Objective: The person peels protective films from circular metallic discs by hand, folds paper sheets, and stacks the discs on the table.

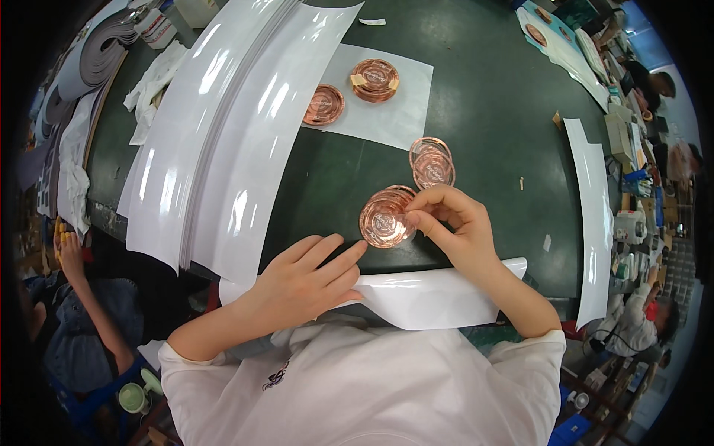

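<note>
A stack of round copper-coloured discs (pixel 384 218) with pale printing lies on the dark green table in front of me. My left hand (pixel 314 276) rests open beside it, fingers stretched, with a fingertip at the stack's lower left edge. At the right edge of the stack, my right hand (pixel 451 221) pinches a thin clear piece (pixel 402 224) between thumb and forefinger; its exact shape is hard to make out. Just beyond that hand is a loose overlapping group of copper rings and discs (pixel 432 165).
Farther off, a white paper (pixel 405 111) bears two more disc stacks, one with yellow tape (pixel 374 80). Large glossy white sheets (pixel 242 160) bulge over the left side. A curled white sheet (pixel 439 297) lies along the near edge, a white strip (pixel 591 215) at right. Other people sit nearby.
</note>
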